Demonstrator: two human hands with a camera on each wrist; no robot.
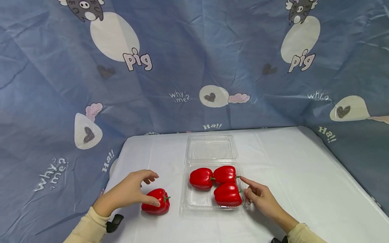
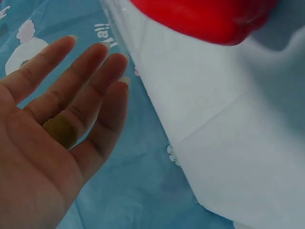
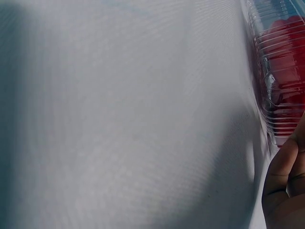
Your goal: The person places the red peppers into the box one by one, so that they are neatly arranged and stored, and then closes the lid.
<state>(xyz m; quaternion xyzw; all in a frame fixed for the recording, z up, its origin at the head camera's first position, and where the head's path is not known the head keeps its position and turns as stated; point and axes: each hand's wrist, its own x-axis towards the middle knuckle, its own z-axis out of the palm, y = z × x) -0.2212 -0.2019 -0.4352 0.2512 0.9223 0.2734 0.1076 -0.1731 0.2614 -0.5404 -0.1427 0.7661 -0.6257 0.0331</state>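
A red bell pepper (image 1: 155,206) with a green stem lies on the white-covered table, left of a clear plastic container (image 1: 194,201). My left hand (image 1: 130,192) hovers at this pepper with fingers spread, its thumb overlapping the pepper's front; in the left wrist view the fingers (image 2: 90,86) are apart from the red pepper (image 2: 205,16). Three more red peppers (image 1: 202,179) lie inside the container. At its right side my right hand (image 1: 264,200) grips the container's edge, the index finger stretched toward the stem of the far pepper (image 1: 225,174).
The container's hinged lid (image 1: 211,148) lies folded back behind it on the white table cover (image 1: 282,168). A blue patterned curtain (image 1: 170,71) hangs behind the table and down both sides.
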